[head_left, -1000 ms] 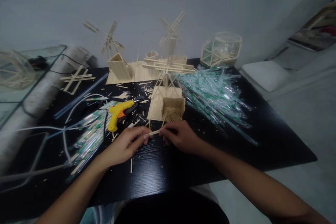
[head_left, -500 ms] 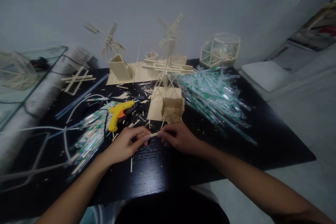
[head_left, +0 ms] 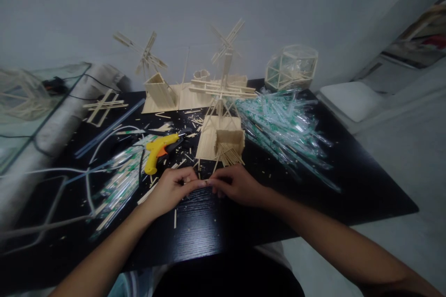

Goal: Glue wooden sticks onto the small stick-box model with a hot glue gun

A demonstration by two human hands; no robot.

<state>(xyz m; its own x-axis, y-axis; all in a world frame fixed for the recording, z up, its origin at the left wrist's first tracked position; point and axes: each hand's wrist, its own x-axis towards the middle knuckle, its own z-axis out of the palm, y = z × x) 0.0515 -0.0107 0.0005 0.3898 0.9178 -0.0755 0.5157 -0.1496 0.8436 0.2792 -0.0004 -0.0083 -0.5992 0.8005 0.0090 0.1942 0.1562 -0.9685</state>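
My left hand (head_left: 177,189) and my right hand (head_left: 237,185) meet fingertip to fingertip above the front of the black table. Both are closed in a pinch on a thin wooden stick (head_left: 205,181), mostly hidden by the fingers. Just beyond my right hand stands a small open wooden box (head_left: 230,136) holding several short sticks (head_left: 230,154). The box sits on a ribbed wooden base (head_left: 205,141) beneath a windmill-like stick frame (head_left: 220,93). A yellow glue gun (head_left: 158,151) lies beyond my left hand, its nozzle pointing right.
Clear-and-green plastic wrappers (head_left: 285,125) are heaped on the right. Packed sticks (head_left: 120,185) and a white cable (head_left: 91,158) lie left. Another wooden windmill (head_left: 160,93) and a faceted stick frame (head_left: 291,67) stand at the back. Wood scraps litter the black table (head_left: 313,204).
My left hand's fingertips have moved right to meet my right hand's, so less of the stick shows between them. A pale strip now shows beside my left wrist.
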